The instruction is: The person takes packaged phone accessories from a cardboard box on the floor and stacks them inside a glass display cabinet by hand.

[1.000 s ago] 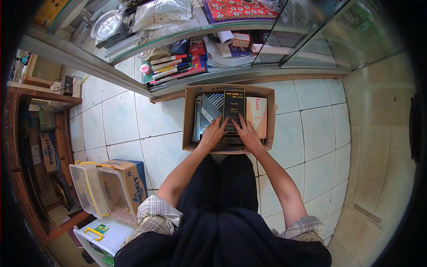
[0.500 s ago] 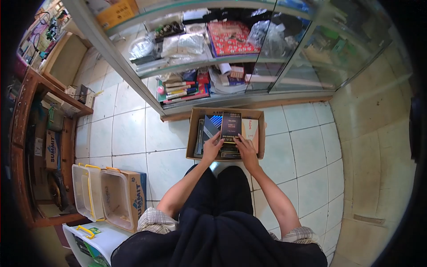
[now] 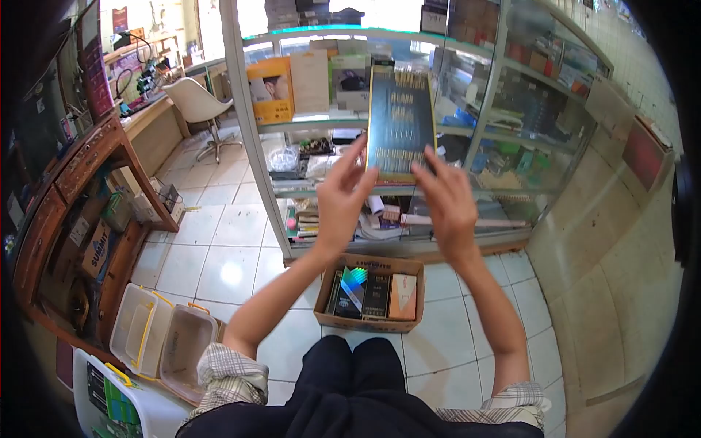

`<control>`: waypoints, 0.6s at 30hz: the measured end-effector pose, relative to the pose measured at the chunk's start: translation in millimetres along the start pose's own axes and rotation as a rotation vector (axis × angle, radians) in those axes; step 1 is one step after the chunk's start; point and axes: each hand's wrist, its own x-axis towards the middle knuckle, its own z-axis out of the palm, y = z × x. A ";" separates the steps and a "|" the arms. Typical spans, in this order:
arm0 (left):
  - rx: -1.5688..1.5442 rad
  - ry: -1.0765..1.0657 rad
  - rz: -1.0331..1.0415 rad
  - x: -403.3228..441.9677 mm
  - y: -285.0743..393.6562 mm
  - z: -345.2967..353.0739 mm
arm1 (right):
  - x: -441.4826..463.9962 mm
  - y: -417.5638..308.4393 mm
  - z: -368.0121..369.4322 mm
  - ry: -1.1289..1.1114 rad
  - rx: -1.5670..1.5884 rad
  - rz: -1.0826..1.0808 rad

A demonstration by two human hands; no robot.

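Note:
A flat dark box (image 3: 401, 120) with gold edges and blurred gold lettering is raised in front of the glass cabinet. My left hand (image 3: 341, 204) grips its lower left edge between thumb and fingers. At the lower right corner, my right hand (image 3: 453, 208) has its fingertips against the box, slightly smeared by motion. Below, on the floor before my knees, stands an open cardboard carton (image 3: 365, 323). Inside it are a shiny blue-and-black box (image 3: 353, 290), another dark box (image 3: 377, 296) and a white-and-orange box (image 3: 403, 296), packed side by side.
The glass cabinet (image 3: 255, 157) ahead holds packets, boxes and papers on its shelves. To my left are clear plastic tubs (image 3: 186, 343), a white bin (image 3: 150, 398) and a wooden cabinet (image 3: 55, 212). A white chair (image 3: 197, 98) stands farther back; a wall (image 3: 577, 314) runs along the right.
Both hands have lifted the dark box up out of the carton, away from the floor. My view has tilted upward, showing more of the cabinet and the chair.

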 end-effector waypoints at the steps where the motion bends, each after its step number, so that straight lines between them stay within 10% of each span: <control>1: -0.006 -0.005 0.103 23.7 11.1 4.0 | 25.4 10.9 2.8 0.064 -0.025 -0.048; 10: 0.356 -0.087 0.514 267.9 25.7 -9.6 | 205.9 149.0 104.2 0.272 0.068 -0.117; 18: 0.912 -0.001 0.461 412.2 -7.5 -38.5 | 289.3 226.7 195.3 -0.044 0.172 0.271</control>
